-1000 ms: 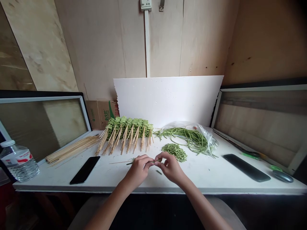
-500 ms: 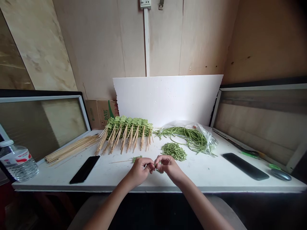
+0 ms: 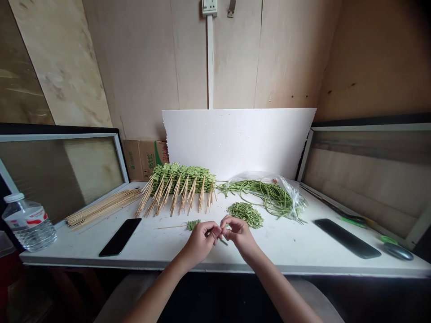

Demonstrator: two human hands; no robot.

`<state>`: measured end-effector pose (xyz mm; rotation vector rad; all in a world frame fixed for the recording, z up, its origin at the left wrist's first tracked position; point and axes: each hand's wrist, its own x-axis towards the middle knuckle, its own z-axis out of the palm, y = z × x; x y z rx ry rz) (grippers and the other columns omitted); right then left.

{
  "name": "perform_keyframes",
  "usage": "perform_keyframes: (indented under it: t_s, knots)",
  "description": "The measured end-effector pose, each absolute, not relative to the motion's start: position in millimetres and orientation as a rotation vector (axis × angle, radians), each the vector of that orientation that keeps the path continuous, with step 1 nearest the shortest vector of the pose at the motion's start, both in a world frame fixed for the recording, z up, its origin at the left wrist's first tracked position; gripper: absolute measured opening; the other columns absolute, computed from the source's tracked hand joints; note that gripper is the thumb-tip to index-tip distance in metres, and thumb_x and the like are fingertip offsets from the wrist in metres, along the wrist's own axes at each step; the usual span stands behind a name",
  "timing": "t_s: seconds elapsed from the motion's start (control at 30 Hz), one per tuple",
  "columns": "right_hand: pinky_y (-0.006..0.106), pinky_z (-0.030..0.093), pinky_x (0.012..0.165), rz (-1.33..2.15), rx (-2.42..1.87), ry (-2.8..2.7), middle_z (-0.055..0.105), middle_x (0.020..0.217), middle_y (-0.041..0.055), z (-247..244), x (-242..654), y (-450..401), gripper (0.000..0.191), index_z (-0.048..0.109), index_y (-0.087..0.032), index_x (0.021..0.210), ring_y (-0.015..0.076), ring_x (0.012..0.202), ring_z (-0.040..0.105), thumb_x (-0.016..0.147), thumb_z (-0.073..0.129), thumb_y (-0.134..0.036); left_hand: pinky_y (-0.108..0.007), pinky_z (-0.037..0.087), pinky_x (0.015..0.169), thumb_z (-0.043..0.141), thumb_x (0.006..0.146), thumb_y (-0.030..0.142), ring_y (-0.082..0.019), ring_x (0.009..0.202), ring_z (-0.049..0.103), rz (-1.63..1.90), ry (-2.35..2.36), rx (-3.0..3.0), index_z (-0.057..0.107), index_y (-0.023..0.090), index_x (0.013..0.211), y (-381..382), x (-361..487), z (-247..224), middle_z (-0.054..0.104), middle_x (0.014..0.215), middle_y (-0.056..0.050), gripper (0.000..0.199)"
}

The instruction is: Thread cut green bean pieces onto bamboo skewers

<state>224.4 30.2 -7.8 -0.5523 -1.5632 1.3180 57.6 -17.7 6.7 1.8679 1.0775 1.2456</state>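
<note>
My left hand [image 3: 204, 237] and my right hand [image 3: 236, 231] meet over the front of the white table, both closed in a pinch. Their fingertips come together on a short piece of green long bean [image 3: 223, 242], mostly hidden by the fingers, its end showing below them. Just left of my left hand lies a bamboo skewer [image 3: 170, 227] with a row of cut bean pieces [image 3: 193, 224] threaded on it. Behind my right hand is a heap of cut long bean pieces [image 3: 245, 214].
Filled bean skewers [image 3: 183, 177] are stacked at the back, beside bare skewers [image 3: 103, 208]. Uncut long beans [image 3: 266, 190] lie in a plastic bag. A phone [image 3: 120, 237], water bottle [image 3: 30, 222], dark flat slab [image 3: 347, 237] and mouse [image 3: 398, 250] stand toward the sides.
The view has shifted slightly. My fingertips have shifted around the bean piece, and more of its end shows below them. The threaded skewer stays on the table.
</note>
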Motion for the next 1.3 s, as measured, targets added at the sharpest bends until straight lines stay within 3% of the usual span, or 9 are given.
perform_keyframes:
  t_s: [0.13,0.3,0.5,0.63,0.73,0.87,1.07,1.17,1.3]
  knots:
    - [0.032,0.046,0.061,1.448,-0.590,-1.481,0.053,0.065,-0.0005,-13,213,21,0.016,0.057,-0.023,0.076,0.0192,0.063,0.059,0.078,0.067,-0.035,-0.025,0.039,0.060,0.052,0.096,0.060,-0.013,0.057,0.047,1.284,0.987,1.754,0.062,0.016,0.070,-13,59,5,0.050,0.057,0.001,0.053]
    - [0.036,0.051,0.071,1.601,-0.479,-1.323,0.048,0.067,-0.0006,-15,204,15,0.019,0.044,-0.024,0.067,0.0190,0.064,0.055,0.067,0.063,-0.026,-0.024,0.034,0.057,0.058,0.094,0.057,-0.011,0.054,0.041,1.297,0.927,1.587,0.061,0.015,0.067,-15,64,7,0.046,0.054,0.003,0.050]
    - [0.036,0.051,0.072,1.638,-0.366,-1.276,0.047,0.067,-0.0016,-22,201,17,0.025,0.042,-0.024,0.064,0.0182,0.064,0.055,0.071,0.066,-0.028,-0.024,0.033,0.058,0.060,0.095,0.051,-0.009,0.054,0.037,1.256,0.844,1.481,0.061,0.015,0.068,-15,65,7,0.051,0.061,0.002,0.045]
    - [0.036,0.051,0.069,1.446,-0.551,-1.452,0.056,0.067,0.0000,-15,209,22,0.024,0.057,-0.024,0.075,0.0205,0.067,0.059,0.079,0.071,-0.042,-0.025,0.037,0.060,0.054,0.098,0.049,-0.012,0.057,0.045,1.265,1.040,1.723,0.064,0.015,0.068,-15,56,12,0.051,0.058,0.000,0.046]
    - [0.034,0.048,0.066,1.031,-0.708,-1.691,0.069,0.084,0.0059,-2,220,23,0.023,0.069,-0.023,0.086,0.0221,0.075,0.061,0.085,0.072,-0.046,-0.027,0.040,0.065,0.056,0.098,0.037,-0.015,0.065,0.055,1.357,1.279,1.966,0.070,0.017,0.074,-16,47,16,0.062,0.066,-0.003,0.034]
    - [0.038,0.047,0.072,0.520,-0.718,-1.948,0.070,0.090,0.0075,14,228,17,0.012,0.072,-0.026,0.090,0.0270,0.089,0.059,0.094,0.064,-0.035,-0.028,0.043,0.069,0.060,0.094,0.024,-0.018,0.072,0.060,1.358,1.355,2.052,0.074,0.018,0.081,-14,41,16,0.069,0.076,-0.005,0.020]
    - [0.045,0.046,0.081,0.184,-0.703,-2.077,0.068,0.090,0.0088,17,224,8,0.016,0.069,-0.026,0.094,0.0304,0.095,0.053,0.091,0.059,-0.014,-0.028,0.043,0.069,0.057,0.095,0.023,-0.018,0.070,0.059,1.333,1.355,2.107,0.072,0.018,0.076,-12,43,12,0.068,0.073,-0.004,0.025]
    - [0.050,0.042,0.089,0.131,-0.779,-1.995,0.067,0.086,0.0075,13,221,7,0.024,0.068,-0.026,0.086,0.0326,0.102,0.050,0.084,0.056,-0.005,-0.027,0.043,0.068,0.056,0.095,0.024,-0.017,0.070,0.059,1.335,1.316,2.086,0.070,0.018,0.075,-14,45,12,0.067,0.073,-0.004,0.026]
    - [0.049,0.044,0.088,0.425,-0.882,-1.810,0.066,0.082,0.0062,2,216,9,0.025,0.067,-0.026,0.078,0.0314,0.098,0.051,0.077,0.056,-0.004,-0.027,0.044,0.068,0.055,0.095,0.024,-0.016,0.070,0.058,1.348,1.194,1.984,0.068,0.017,0.076,-12,47,6,0.064,0.071,-0.004,0.025]
